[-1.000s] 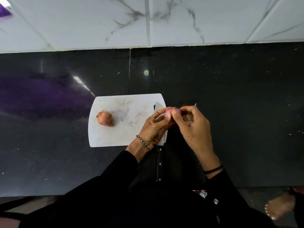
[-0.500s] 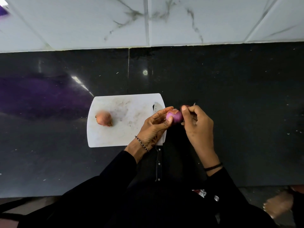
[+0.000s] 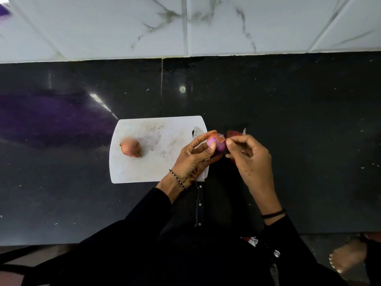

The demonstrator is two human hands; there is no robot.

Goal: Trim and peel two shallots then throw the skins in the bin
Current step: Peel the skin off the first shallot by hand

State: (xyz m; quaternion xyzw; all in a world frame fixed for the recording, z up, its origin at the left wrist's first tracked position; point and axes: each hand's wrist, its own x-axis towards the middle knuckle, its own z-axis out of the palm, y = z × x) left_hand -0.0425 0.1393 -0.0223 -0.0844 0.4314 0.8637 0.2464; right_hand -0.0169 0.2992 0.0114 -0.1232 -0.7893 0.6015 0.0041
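- Two shallots are in view. The half-peeled shallot point(image 3: 216, 144), purple and glossy, sits in my fingers just past the 3 o'clock edge of the white cutting board point(image 3: 144, 172). The unpeeled shallot point(image 3: 131, 149) lies on the board toward its 9 o'clock side, well apart from my hands.
- My left hand point(image 3: 191, 162) curls round the half-peeled shallot, with the thumb across its near face and the fingertips on its far side.
- My right hand point(image 3: 250, 159) sits at 3 o'clock of that shallot. Its fingers are curled, pinching a reddish flap of skin point(image 3: 233, 134) that meets the bulb at about 1 o'clock.
- The knife point(image 3: 199, 205) lies along the board's 3 o'clock edge, partly under my left hand. Its blade tip points to 12 and its dark handle to 6, out on the black counter point(image 3: 299, 124).
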